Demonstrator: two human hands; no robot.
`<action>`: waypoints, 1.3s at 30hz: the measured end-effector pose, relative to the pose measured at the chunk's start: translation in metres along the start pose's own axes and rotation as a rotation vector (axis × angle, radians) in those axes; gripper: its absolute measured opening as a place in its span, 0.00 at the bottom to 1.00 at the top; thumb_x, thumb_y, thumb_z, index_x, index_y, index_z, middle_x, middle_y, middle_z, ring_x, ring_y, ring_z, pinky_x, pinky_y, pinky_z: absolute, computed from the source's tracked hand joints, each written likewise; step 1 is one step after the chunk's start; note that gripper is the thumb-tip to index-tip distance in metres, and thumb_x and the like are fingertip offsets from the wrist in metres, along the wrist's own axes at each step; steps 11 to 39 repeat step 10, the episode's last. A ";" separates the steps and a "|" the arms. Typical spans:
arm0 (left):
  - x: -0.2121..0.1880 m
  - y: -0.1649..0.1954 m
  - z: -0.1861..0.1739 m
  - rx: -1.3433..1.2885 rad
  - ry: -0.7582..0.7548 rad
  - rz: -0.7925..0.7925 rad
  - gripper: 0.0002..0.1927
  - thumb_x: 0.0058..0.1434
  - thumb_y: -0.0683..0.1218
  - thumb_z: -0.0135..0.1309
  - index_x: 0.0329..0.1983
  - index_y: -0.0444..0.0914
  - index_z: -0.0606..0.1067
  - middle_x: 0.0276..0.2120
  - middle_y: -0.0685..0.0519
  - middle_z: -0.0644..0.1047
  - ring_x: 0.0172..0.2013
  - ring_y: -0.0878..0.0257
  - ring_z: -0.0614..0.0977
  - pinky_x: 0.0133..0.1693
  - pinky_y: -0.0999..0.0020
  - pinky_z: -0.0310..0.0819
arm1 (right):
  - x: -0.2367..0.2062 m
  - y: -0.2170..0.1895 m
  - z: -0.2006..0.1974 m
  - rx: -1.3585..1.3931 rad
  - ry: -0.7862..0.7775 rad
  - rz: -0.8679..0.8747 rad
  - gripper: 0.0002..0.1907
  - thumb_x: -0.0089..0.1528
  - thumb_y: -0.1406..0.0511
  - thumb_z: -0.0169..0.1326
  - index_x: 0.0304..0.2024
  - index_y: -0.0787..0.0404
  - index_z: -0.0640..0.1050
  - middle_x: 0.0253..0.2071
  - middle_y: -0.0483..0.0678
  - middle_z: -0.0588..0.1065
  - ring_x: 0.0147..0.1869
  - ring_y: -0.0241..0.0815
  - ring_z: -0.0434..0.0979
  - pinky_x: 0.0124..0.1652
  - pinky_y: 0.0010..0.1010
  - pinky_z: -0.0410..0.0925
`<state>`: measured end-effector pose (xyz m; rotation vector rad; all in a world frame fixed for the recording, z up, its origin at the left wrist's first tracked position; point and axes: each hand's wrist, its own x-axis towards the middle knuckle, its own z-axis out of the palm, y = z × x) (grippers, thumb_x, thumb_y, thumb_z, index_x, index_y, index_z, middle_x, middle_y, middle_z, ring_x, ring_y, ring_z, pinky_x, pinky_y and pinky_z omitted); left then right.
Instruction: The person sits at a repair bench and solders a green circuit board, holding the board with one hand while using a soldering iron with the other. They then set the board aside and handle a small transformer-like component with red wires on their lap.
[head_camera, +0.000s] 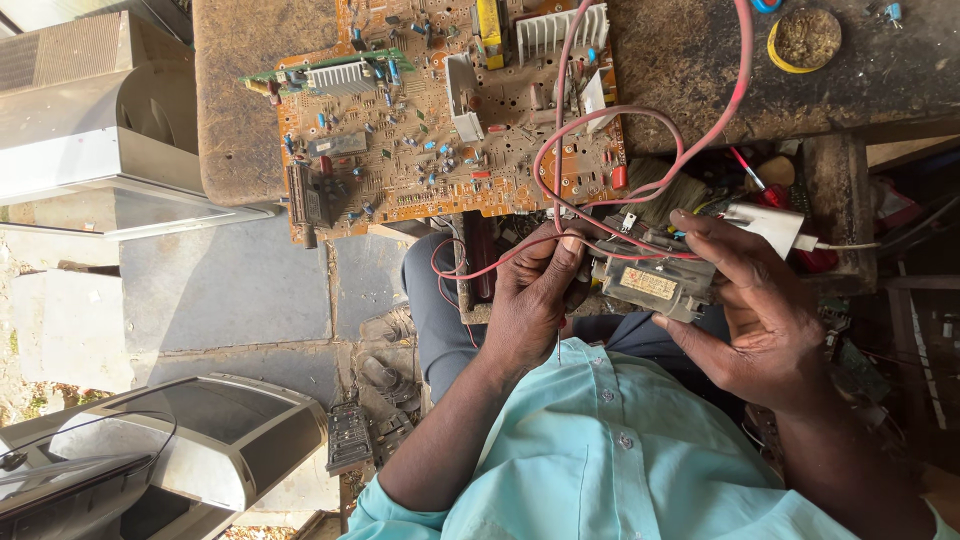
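Evidently, the right hand (755, 320) grasps the grey transformer block (655, 283) at centre frame, while the left hand (535, 290), at its nine o'clock, pinches the red wire (640, 115), best kept taut and untangled.

Little open room around the hands. Red wires (640, 150) loop from the circuit board (440, 120) across the gap to the grey transformer block (655, 280), crossing any straight path between bench and lap. Left hand (530, 295) and right hand (745, 320) close in on the block from both sides; only a narrow slot between them. Bench top (690, 80) right of the board is bare up to a yellow tin (805, 38). Clutter of parts (770, 185) fills the space under the bench edge. Television casings (150, 470) crowd the floor on the left; paved floor (230, 280) between them lies open.
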<state>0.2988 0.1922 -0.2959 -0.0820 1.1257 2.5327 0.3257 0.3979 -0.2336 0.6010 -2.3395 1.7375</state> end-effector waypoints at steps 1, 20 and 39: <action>0.000 0.000 0.001 0.004 -0.001 0.003 0.13 0.77 0.50 0.48 0.51 0.36 0.76 0.28 0.63 0.67 0.26 0.75 0.62 0.26 0.77 0.53 | 0.000 0.000 0.000 0.005 0.001 -0.003 0.38 0.54 0.81 0.63 0.67 0.67 0.67 0.70 0.59 0.65 0.75 0.51 0.69 0.65 0.40 0.75; -0.002 0.004 0.002 0.063 -0.016 0.043 0.11 0.78 0.49 0.48 0.50 0.36 0.76 0.30 0.62 0.70 0.27 0.75 0.63 0.27 0.77 0.54 | 0.002 0.004 -0.003 0.018 0.000 -0.021 0.37 0.55 0.81 0.62 0.67 0.66 0.68 0.71 0.58 0.65 0.76 0.52 0.68 0.67 0.41 0.73; -0.002 0.004 0.002 0.063 -0.016 0.043 0.11 0.78 0.49 0.48 0.50 0.36 0.76 0.30 0.62 0.70 0.27 0.75 0.63 0.27 0.77 0.54 | 0.002 0.004 -0.003 0.018 0.000 -0.021 0.37 0.55 0.81 0.62 0.67 0.66 0.68 0.71 0.58 0.65 0.76 0.52 0.68 0.67 0.41 0.73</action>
